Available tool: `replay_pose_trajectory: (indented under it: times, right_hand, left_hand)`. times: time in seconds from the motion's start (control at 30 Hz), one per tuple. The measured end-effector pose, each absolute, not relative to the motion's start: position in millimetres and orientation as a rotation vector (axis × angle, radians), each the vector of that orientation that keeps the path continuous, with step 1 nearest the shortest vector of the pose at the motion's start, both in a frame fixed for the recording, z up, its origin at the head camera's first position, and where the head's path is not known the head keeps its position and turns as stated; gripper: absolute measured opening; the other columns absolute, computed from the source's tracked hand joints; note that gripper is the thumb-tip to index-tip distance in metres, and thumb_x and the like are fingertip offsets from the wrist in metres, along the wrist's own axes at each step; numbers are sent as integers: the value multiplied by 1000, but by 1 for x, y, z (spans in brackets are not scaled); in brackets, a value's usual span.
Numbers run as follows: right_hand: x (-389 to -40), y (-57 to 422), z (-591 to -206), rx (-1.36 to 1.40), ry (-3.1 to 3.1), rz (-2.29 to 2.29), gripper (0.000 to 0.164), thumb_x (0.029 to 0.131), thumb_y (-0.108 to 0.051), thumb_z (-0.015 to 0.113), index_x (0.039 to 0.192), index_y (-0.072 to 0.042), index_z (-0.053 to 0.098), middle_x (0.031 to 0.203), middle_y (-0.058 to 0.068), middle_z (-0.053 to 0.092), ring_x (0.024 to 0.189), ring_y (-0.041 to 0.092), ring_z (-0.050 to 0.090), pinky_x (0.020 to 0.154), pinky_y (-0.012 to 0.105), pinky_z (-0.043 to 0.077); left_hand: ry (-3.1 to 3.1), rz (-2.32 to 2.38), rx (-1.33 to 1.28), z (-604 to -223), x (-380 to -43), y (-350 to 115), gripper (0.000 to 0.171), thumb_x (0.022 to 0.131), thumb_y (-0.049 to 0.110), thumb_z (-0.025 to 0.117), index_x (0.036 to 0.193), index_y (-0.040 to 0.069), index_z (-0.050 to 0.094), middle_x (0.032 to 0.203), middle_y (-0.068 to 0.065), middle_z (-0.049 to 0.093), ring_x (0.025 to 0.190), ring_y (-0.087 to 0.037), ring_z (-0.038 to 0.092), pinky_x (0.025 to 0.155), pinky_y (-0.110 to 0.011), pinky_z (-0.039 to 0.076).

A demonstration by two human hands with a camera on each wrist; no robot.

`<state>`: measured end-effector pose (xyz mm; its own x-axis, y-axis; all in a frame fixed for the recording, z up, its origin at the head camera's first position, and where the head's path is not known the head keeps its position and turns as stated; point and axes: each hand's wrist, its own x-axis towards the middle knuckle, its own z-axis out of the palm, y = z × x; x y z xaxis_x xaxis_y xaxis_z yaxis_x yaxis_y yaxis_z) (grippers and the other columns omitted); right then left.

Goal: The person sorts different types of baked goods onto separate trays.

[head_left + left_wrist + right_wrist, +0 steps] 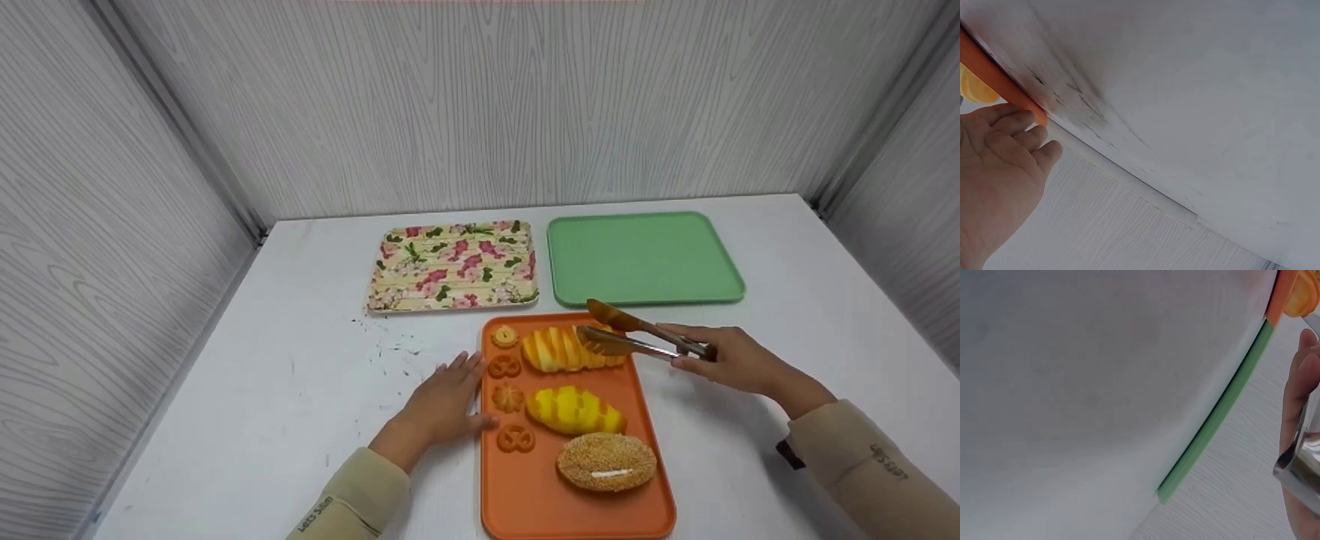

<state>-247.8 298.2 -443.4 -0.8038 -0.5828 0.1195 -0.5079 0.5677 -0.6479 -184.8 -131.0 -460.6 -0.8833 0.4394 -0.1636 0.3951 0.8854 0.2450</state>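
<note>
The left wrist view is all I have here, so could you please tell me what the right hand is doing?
Observer: In the head view, the right hand holds a pair of metal tongs.

Operator: Thank you; would you kindly say where the tips are?

Observer: They are spread apart at the scored bread nearest the far end of the orange tray, though I cannot tell whether they touch it.

Operator: And could you please say what lies beyond that tray?

Observer: A flower-patterned tray and, to its right, a green tray lie on the table.
</note>
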Motion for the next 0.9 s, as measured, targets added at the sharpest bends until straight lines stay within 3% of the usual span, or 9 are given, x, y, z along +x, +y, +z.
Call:
replay_pose_trajectory:
  times: [0.27,0.7,0.9]
  right_hand:
    - [-247,298,-444,-1001,2646,-1128,45,93,-20,64,136,-16,55,59,-6,51,44,3,42,38,25,40]
    - [-248,296,-436,-976,2668,-1294,43,90,-10,65,132,-8,58,54,-5,48,42,6,39,36,24,35]
    - [-255,296,-432,-880,2774,-1300,43,90,-14,67,132,-13,59,61,3,55,44,8,43,39,24,37]
  left_hand:
    - [2840,302,640,-460,-186,-130,88,87,58,57,150,2,27,156,-10,21,142,-28,16,113,-45,18]
    - [2841,325,634,-460,-185,-131,88,88,57,57,150,2,27,156,-10,21,143,-28,16,113,-46,18]
    - [2852,329,634,-460,-184,-131,88,87,57,58,149,2,28,156,-10,22,142,-29,16,112,-46,19]
